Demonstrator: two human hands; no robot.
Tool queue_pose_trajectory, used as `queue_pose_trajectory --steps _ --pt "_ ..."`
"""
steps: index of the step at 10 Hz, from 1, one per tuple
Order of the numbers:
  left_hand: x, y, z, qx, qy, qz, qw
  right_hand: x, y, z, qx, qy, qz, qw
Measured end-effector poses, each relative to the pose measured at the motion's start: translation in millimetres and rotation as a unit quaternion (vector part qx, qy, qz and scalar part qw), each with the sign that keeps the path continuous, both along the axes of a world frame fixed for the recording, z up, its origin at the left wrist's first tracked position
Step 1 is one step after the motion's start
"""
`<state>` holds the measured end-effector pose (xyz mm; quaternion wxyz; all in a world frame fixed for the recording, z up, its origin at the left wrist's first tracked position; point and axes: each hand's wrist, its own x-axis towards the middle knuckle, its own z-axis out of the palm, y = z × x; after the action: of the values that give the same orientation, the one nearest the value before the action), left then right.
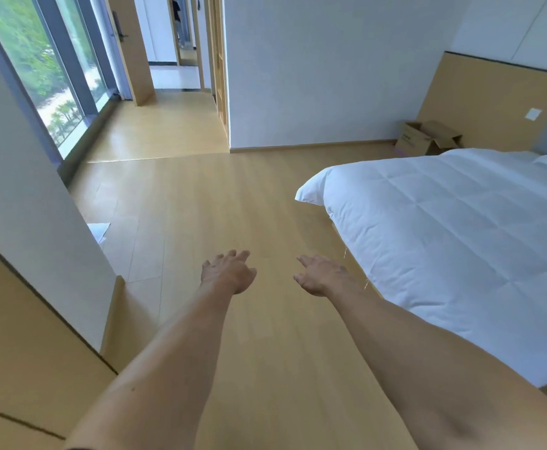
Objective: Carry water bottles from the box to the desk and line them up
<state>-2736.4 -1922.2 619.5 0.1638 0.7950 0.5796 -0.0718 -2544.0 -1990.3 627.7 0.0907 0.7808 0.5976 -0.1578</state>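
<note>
1. Both bare forearms are seen stretched forward over the wooden floor (200,196), in the lower middle of the head view.
2. The left hand (228,271) is held palm down with its fingers loosely spread; nothing is held in it.
3. The right hand (319,275) is held just beside it, apart from it, with relaxed, slightly spread fingers; nothing is gripped in it either.
4. A cardboard box (426,138) is seen on the floor at the far right corner of the room, with its flaps open, against the wooden wall panel (493,102) and just beyond the far edge of the bed.
5. The inside of the box is not shown, so its contents cannot be told; no water bottles can be made out.
6. The box is well apart from both hands.
7. A bed (444,228) covered with a white quilt is placed along the right side of the floor, its near corner close to the right forearm.
8. A tall window (48,79) is set along the left edge, with greenery seen through it.
9. A white wall (330,69) stands in the middle, with a passage (171,73) open to its left.
10. A wooden surface (22,319) is seen at the lower left corner.
</note>
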Motion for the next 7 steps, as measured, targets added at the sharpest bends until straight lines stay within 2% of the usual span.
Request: queue_pose_trajectory --steps 3,7 --pt "23.1 139.9 -20.0 -0.009 0.013 -0.027 1.0 24.8 134.1 -20.9 -0.016 0.015 -0.022 1.0" --pt "74.3 394.7 -16.8 -0.006 0.031 0.007 0.999 82.8 407.6 -36.3 -0.013 0.037 0.012 0.999"
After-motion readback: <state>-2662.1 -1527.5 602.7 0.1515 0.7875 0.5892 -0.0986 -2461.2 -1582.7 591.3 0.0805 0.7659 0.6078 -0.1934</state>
